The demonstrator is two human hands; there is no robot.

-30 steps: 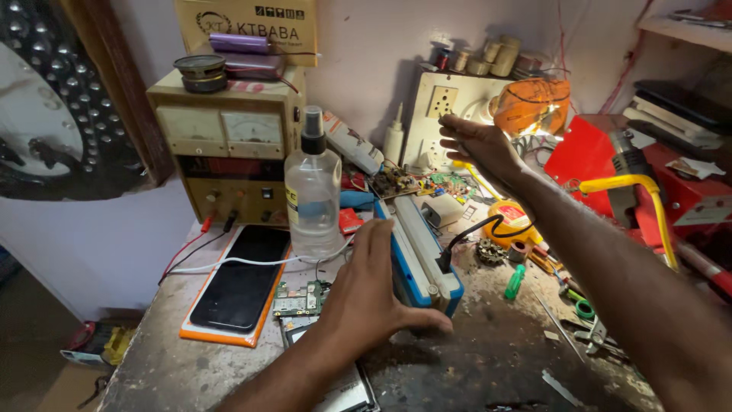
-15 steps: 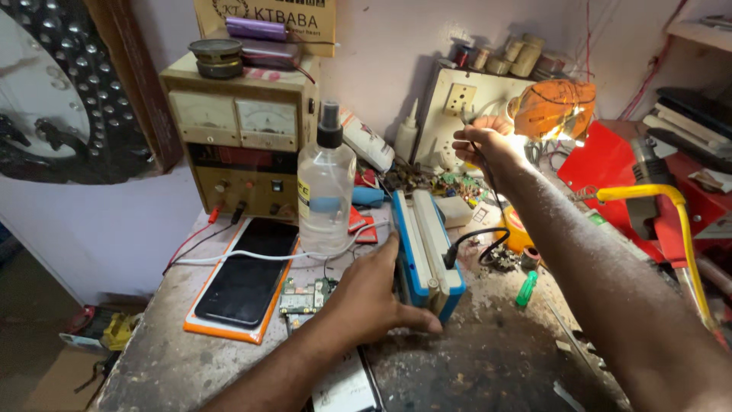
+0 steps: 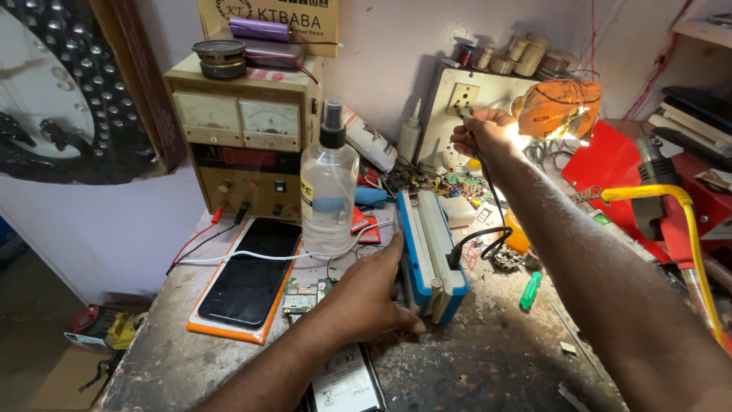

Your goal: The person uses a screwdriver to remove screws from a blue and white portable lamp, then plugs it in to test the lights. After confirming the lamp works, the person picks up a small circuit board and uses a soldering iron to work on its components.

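Beside the left hand (image 3: pixel 366 301), touching, stands the blue device (image 3: pixel 428 255).

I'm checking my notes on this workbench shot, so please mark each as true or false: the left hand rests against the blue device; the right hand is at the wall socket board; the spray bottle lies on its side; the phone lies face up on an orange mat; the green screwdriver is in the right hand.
1. Left hand rests against the blue device: true.
2. Right hand is at the wall socket board: true.
3. Spray bottle lies on its side: false, it stands upright.
4. Phone lies face up on an orange mat: true.
5. Green screwdriver is in the right hand: false, it lies on the bench.
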